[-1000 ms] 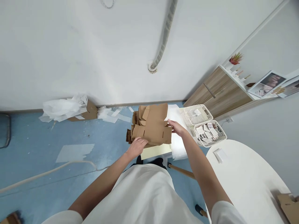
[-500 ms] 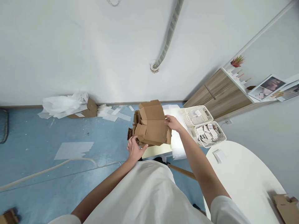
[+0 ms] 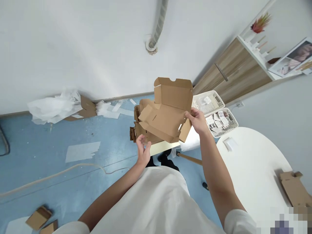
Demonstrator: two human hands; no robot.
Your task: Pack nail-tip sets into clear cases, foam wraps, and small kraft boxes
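Observation:
My right hand grips an unfolded brown cardboard box by its right edge, thumb on the inner face. The box is tilted, with its lid panel standing up at the back and its side flaps loose. Beneath and to its left lies a stack of more flat cardboard boxes, partly hidden by the held one. My left hand is near the front left edge of the stack, fingers apart from the thumb and nothing between them.
On the right stand two white plastic baskets, one with paper cards, and a round white table with folded cardboard. White wrapping lies along the wall. A hose crosses the blue floor, with small boxes at lower left.
My right hand has lifted the top box off the stack and tilted it, and its lid has swung up. My left hand has come away from the cardboard. The view has shifted.

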